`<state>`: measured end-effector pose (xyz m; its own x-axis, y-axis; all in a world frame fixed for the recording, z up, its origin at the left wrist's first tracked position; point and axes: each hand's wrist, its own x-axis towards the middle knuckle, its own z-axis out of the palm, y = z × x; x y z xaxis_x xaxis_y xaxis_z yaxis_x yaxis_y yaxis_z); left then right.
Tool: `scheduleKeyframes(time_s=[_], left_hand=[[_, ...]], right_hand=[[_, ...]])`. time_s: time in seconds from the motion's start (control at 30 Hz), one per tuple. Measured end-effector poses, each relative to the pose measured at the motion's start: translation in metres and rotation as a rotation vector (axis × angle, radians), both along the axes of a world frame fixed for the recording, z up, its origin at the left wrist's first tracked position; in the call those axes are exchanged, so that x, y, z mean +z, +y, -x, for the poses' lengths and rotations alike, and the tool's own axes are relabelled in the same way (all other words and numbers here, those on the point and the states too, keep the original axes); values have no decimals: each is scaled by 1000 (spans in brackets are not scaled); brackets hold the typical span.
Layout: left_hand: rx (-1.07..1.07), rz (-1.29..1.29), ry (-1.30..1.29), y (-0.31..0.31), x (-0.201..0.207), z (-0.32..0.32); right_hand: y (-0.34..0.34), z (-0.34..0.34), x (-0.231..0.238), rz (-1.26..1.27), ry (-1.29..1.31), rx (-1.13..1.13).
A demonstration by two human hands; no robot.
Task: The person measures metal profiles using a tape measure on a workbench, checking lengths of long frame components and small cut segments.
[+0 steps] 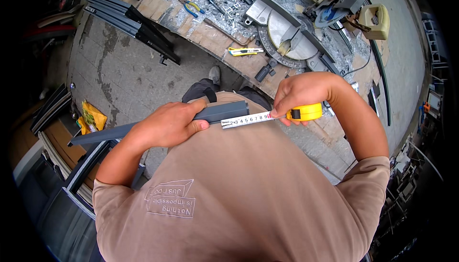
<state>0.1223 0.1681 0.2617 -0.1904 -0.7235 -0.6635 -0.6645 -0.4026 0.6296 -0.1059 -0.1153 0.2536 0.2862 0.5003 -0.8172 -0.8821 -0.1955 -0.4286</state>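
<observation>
Work surface [210, 34]: littered with metal swarf, mitre saw [291, 32] set on it, 1 yellow utility knife [245, 51] near its edge. Long grey profile [158, 124] held level across the torso; left hand [169, 124] clenched around it, apparently to steady it. Right hand [299, 94] grasps yellow tape measure [306, 112], blade [246, 119] laid along the profile's end, likely for reading length.

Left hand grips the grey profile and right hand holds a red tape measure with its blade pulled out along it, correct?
Not quite: the head view shows the tape measure is yellow, not red. The left hand does grip the grey profile, and the right hand holds the tape measure.
</observation>
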Motion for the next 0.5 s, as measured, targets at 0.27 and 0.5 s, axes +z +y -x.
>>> scheduleKeyframes(time_s=[0.27,0.5], left_hand=[[-38,-10,-25,0,3,0],[-38,-16,-20,1,4,1]], right_hand=[[-2,8,-25,-144,73,-59],[1,7,-29,-186,56,-75]])
